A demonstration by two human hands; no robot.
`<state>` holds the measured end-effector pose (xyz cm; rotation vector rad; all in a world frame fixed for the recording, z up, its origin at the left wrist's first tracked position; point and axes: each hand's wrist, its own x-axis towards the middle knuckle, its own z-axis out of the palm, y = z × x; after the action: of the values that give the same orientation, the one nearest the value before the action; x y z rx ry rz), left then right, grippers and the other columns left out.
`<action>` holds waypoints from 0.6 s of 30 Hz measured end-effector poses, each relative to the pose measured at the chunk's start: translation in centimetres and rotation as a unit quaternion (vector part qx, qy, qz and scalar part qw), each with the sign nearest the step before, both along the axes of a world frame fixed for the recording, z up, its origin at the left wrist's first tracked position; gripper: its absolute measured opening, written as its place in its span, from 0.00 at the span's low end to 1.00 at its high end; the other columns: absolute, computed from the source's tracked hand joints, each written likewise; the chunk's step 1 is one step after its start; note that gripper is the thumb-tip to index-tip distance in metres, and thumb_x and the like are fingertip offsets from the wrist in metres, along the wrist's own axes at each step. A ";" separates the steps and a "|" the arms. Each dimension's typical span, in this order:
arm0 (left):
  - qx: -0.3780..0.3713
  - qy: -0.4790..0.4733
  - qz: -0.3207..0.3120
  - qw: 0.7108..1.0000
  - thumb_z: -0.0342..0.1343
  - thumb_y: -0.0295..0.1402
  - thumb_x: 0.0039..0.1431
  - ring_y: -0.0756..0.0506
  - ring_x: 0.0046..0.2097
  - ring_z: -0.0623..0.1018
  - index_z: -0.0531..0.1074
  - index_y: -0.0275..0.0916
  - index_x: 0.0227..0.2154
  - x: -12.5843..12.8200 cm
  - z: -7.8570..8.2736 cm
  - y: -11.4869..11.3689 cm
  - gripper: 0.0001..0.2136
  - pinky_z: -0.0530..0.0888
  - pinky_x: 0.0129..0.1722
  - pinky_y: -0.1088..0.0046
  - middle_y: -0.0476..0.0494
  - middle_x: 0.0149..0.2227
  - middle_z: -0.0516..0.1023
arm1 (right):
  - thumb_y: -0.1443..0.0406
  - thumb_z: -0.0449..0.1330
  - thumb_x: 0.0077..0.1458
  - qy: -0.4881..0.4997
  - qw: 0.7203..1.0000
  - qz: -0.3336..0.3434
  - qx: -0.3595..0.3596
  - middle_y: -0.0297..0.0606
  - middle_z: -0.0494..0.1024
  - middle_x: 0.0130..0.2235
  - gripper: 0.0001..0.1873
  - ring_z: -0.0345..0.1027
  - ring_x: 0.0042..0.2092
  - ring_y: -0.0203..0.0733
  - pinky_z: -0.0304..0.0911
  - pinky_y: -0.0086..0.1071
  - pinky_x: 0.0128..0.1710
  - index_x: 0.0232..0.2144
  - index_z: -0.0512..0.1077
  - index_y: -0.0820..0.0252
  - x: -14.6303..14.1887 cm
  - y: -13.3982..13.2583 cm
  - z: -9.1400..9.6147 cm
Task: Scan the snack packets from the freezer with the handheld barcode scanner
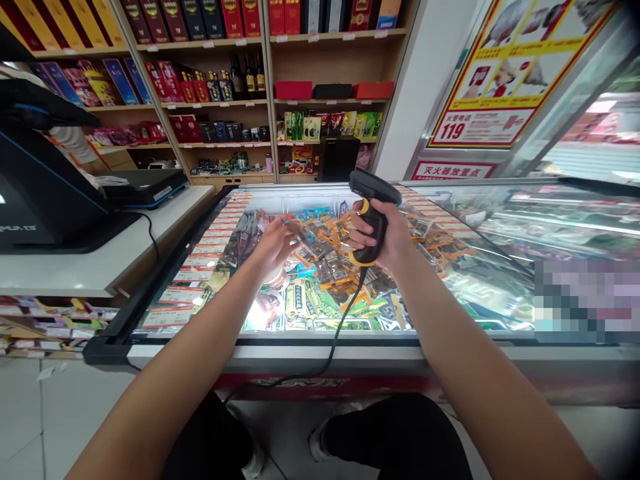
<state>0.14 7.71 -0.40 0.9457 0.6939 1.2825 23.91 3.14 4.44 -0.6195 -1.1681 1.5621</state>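
Note:
My right hand (393, 237) is wrapped round the grip of a black and yellow barcode scanner (373, 223), its head raised above a pile of packets. A black cable (340, 327) hangs from the scanner's handle and runs towards me. To the left, my left hand (275, 247) pinches a small clear-and-dark snack packet (304, 241) at its edge. Many similar packets with orange trim (333, 268) are heaped below both hands on the glass-topped chest freezer (385, 350). Green and yellow packages (297, 300) show nearer its front edge.
Price labels (213, 243) line the freezer's left side. A counter (65, 273) at left carries a dark checkout terminal (45, 180) and a scale (145, 187). Shelves (213, 103) of boxes and bottles stand behind. A poster (520, 80) hangs at right; a pixelated patch covers the right edge.

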 end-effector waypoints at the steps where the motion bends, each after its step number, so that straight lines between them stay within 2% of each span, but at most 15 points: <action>1: -0.008 -0.030 0.015 0.999 0.60 0.29 0.56 0.51 0.33 0.75 0.68 0.43 0.40 -0.3 0.5 0.1 0.10 0.75 0.45 0.69 0.53 0.31 0.72 | 0.50 0.67 0.54 -0.011 1.000 0.011 0.001 0.22 0.55 0.23 0.18 0.41 0.19 0.30 0.51 0.29 0.22 0.38 0.69 0.53 -0.1 -0.2 -0.1; 3: -0.012 -0.058 0.032 0.998 0.55 0.34 0.59 0.50 0.31 0.73 0.68 0.43 0.38 -1.3 1.4 0.2 0.05 0.75 0.41 0.70 0.52 0.28 0.67 | 0.50 0.66 0.55 -0.041 0.998 0.037 -0.001 0.23 0.57 0.24 0.18 0.42 0.19 0.30 0.52 0.31 0.23 0.39 0.70 0.53 -0.4 -0.5 -0.4; 4: -0.007 -0.058 0.028 0.998 0.53 0.38 0.61 0.48 0.32 0.73 0.70 0.43 0.39 -1.9 1.8 0.2 0.07 0.75 0.40 0.69 0.51 0.28 0.67 | 0.50 0.66 0.55 -0.058 0.997 0.052 -0.003 0.24 0.59 0.25 0.18 0.44 0.20 0.31 0.52 0.32 0.23 0.40 0.70 0.53 -0.6 -0.6 -0.6; 6: 0.011 -0.046 0.001 0.999 0.50 0.47 0.62 0.46 0.34 0.75 0.74 0.41 0.43 -3.3 2.0 -0.1 0.17 0.76 0.40 0.67 0.46 0.31 0.71 | 0.51 0.66 0.56 -0.093 0.992 0.080 -0.006 0.26 0.63 0.28 0.18 0.47 0.21 0.31 0.52 0.33 0.24 0.41 0.71 0.53 -1.2 -0.8 -1.1; 8: 0.036 -0.046 -0.023 0.998 0.52 0.53 0.61 0.46 0.36 0.75 0.76 0.39 0.47 -4.6 1.8 -0.5 0.24 0.76 0.40 0.67 0.43 0.35 0.74 | 0.52 0.67 0.57 -0.124 0.986 0.106 -0.011 0.29 0.66 0.30 0.17 0.50 0.22 0.32 0.52 0.33 0.24 0.43 0.72 0.54 -1.9 -0.9 -1.6; 9: 0.047 -0.050 -0.028 0.997 0.55 0.51 0.59 0.47 0.36 0.75 0.76 0.38 0.48 -5.1 1.5 -0.6 0.23 0.76 0.40 0.69 0.44 0.35 0.74 | 0.52 0.67 0.58 -0.140 0.983 0.117 -0.020 0.30 0.68 0.31 0.17 0.52 0.22 0.32 0.52 0.33 0.23 0.42 0.72 0.54 -2.2 -0.9 -1.9; 11: 0.063 -0.054 -0.020 0.996 0.60 0.41 0.56 0.49 0.35 0.74 0.76 0.39 0.49 -5.8 1.0 -0.7 0.20 0.76 0.40 0.71 0.46 0.35 0.74 | 0.52 0.69 0.59 -0.174 0.975 0.129 -0.045 0.32 0.69 0.30 0.16 0.54 0.23 0.33 0.52 0.32 0.22 0.40 0.72 0.55 -2.8 -1.0 -2.5; 13: 0.070 -0.049 0.000 0.996 0.58 0.34 0.51 0.50 0.35 0.74 0.76 0.40 0.50 -6.1 0.6 -0.5 0.21 0.76 0.41 0.72 0.46 0.37 0.75 | 0.52 0.70 0.59 -0.201 0.969 0.128 -0.067 0.32 0.67 0.28 0.17 0.55 0.23 0.33 0.51 0.31 0.20 0.36 0.71 0.56 -3.3 -1.1 -3.0; 18: 0.068 -0.039 0.032 0.996 0.52 0.32 0.48 0.48 0.38 0.78 0.76 0.41 0.54 -6.1 0.6 0.0 0.27 0.79 0.43 0.67 0.44 0.44 0.78 | 0.50 0.70 0.59 -0.227 0.962 0.131 -0.070 0.31 0.65 0.24 0.19 0.55 0.20 0.32 0.47 0.30 0.19 0.34 0.72 0.57 -3.8 -1.5 -3.2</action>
<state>-5.99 7.73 0.18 0.9842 0.5854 1.4290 20.08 1.67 1.28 -0.9864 -1.5379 1.7933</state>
